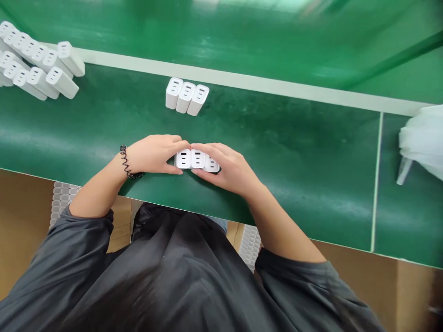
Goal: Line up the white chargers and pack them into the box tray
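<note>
Three white charger blocks (197,158) with dark port slots on top stand side by side on the green work surface (294,161), close to its front edge. From the left, my left hand (155,153) pinches the leftmost block between thumb and fingers. My right hand (224,165) wraps round the other two, its fingers along the far side and its thumb along the near side, partly covering the rightmost one. Beyond my hands, another row of three similar chargers (187,97) stands upright.
Two rows of several white chargers (41,64) stand at the far left. A pale strip (242,82) runs along the back of the surface. At the right lies a translucent white plastic bag (424,140), past a thin light line (377,184) across the surface.
</note>
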A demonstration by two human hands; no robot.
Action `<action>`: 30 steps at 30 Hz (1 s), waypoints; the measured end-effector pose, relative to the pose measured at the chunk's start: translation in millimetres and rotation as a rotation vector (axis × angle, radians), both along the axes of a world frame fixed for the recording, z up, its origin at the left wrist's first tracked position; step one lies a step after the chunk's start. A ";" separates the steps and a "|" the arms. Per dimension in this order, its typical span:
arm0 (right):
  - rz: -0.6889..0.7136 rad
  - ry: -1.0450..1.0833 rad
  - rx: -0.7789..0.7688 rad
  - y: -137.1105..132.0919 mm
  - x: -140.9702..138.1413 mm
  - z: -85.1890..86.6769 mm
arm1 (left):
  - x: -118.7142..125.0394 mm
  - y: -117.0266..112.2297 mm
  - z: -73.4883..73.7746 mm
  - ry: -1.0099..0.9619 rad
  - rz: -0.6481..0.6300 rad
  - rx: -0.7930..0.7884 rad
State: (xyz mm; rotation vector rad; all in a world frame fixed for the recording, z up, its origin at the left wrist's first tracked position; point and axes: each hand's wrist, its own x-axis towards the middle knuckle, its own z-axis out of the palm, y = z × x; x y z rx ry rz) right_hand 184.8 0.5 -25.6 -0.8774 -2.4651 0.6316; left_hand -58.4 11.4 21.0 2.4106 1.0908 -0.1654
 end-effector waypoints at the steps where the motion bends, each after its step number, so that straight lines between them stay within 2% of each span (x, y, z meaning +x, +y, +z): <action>1: -0.002 0.011 -0.006 1.3 6.8 -1.8 | 7.0 -2.3 -4.1 -0.023 0.000 0.027; 5: 0.006 0.069 -0.031 7.1 30.3 -4.6 | 24.5 -7.3 -22.7 -0.163 -0.020 0.105; 10: 0.002 0.076 -0.052 8.2 37.6 -6.4 | 23.8 -4.2 -35.4 -0.288 -0.053 0.115; 16: 0.034 0.070 -0.008 8.3 37.9 -6.0 | 21.7 -2.6 -35.5 -0.332 -0.050 0.113; 21: 0.050 0.038 -0.046 7.3 42.3 -1.8 | 21.9 -2.2 -34.3 -0.328 -0.054 0.107; 30: 0.049 0.051 -0.054 7.2 42.9 0.9 | 26.1 -6.6 -32.3 -0.339 -0.053 0.188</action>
